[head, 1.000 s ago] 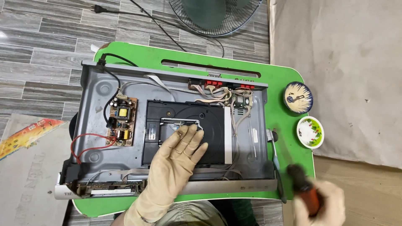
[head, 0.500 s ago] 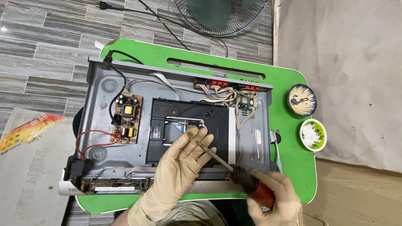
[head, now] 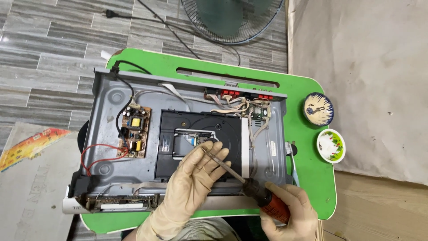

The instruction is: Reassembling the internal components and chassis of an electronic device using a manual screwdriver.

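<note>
An opened disc player with a grey metal chassis (head: 111, 111) lies on a green tray table (head: 307, 178). Its black disc drive (head: 178, 129) sits in the middle, a small brown power board (head: 134, 131) at the left. My left hand (head: 196, 178), in a beige glove, rests on the drive's near edge, fingers around the screwdriver's shaft. My right hand (head: 290, 214), also gloved, grips the orange-and-black handle of the screwdriver (head: 249, 189). Its tip points up-left onto the drive, close to my left fingertips.
Two small round dishes stand at the tray's right edge, one blue-rimmed (head: 318, 109), one white and green (head: 331, 146). A floor fan (head: 232, 20) and a black cable (head: 147, 18) lie beyond. Cardboard (head: 26, 187) is at the left, a grey sheet (head: 370, 76) at the right.
My right hand has brought the screwdriver from the lower right to the left, its tip now on the drive by my left fingers. The left hand has stayed on the drive.
</note>
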